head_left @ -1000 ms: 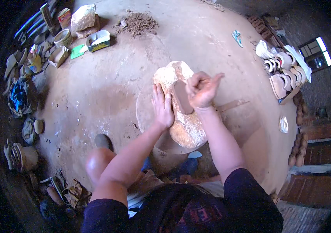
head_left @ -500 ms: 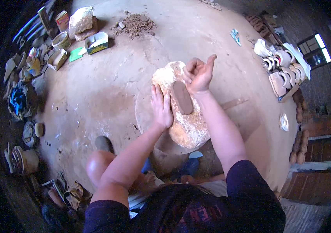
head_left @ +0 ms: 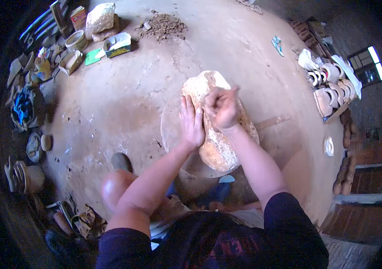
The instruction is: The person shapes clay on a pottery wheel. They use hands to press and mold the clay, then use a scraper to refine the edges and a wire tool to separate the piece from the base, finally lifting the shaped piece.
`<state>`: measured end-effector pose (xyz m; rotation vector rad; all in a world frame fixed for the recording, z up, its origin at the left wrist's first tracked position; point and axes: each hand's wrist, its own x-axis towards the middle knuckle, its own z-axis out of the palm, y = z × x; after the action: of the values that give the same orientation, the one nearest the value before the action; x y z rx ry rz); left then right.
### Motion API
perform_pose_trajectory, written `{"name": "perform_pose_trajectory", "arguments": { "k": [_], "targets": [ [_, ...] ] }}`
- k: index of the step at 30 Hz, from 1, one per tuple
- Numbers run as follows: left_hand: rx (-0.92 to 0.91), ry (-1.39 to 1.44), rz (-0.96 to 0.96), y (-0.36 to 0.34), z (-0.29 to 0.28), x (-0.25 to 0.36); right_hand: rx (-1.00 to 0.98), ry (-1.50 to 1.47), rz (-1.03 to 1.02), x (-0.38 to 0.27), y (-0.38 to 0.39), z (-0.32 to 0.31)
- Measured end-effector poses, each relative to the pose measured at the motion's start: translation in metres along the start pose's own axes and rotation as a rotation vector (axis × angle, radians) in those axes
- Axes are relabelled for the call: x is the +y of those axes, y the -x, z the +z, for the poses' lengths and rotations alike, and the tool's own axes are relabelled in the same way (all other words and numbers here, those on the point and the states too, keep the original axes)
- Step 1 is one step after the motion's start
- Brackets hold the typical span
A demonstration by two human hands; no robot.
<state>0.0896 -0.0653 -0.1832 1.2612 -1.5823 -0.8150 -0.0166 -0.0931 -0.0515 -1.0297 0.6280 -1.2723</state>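
In front of me a rounded, mottled white-and-tan slab [head_left: 220, 152] lies on a round grey board [head_left: 169, 127]. My left hand [head_left: 192, 123] rests on the slab's left side with its fingers stretched out. Over the middle of the slab is my right hand [head_left: 222, 107], its fingers curled in and somewhat smeared by motion. I see nothing held in it. The oblong brown clay piece that lay on the slab is now hidden by my right hand and wrist. Whether that hand touches the clay I cannot tell.
A crumbled brown heap [head_left: 166, 26] lies on the floor ahead. Boxes, a round tub [head_left: 76, 41] and a pale block [head_left: 100, 17] stand far left. At the right are stacked curved clay pieces [head_left: 334, 92]. A bag with blue stuff [head_left: 22, 107] sits left.
My right hand has shifted from the clay piece's upper right edge to above it, with the raised thumb lowered, and now covers it. My left hand stays flat on the slab.
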Motion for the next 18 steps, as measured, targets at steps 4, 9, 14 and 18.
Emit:
{"name": "perform_pose_trajectory", "arguments": {
  "k": [4, 9, 14, 18],
  "targets": [
    [0.021, 0.035, -0.047, 0.000, -0.005, 0.009, 0.150, 0.051, 0.188, -0.009, -0.008, 0.008],
    [-0.025, 0.107, -0.117, -0.001, -0.010, 0.027, -0.127, 1.572, 0.015, -0.059, -0.024, -0.006],
    [-0.014, 0.127, -0.115, -0.002, -0.006, 0.028, -0.316, 1.755, 0.180, -0.054, -0.020, -0.016],
    [-0.003, 0.002, -0.022, -0.001, -0.004, 0.002, -0.340, 1.780, 0.150, -0.063, -0.034, 0.003]
  ]
}}
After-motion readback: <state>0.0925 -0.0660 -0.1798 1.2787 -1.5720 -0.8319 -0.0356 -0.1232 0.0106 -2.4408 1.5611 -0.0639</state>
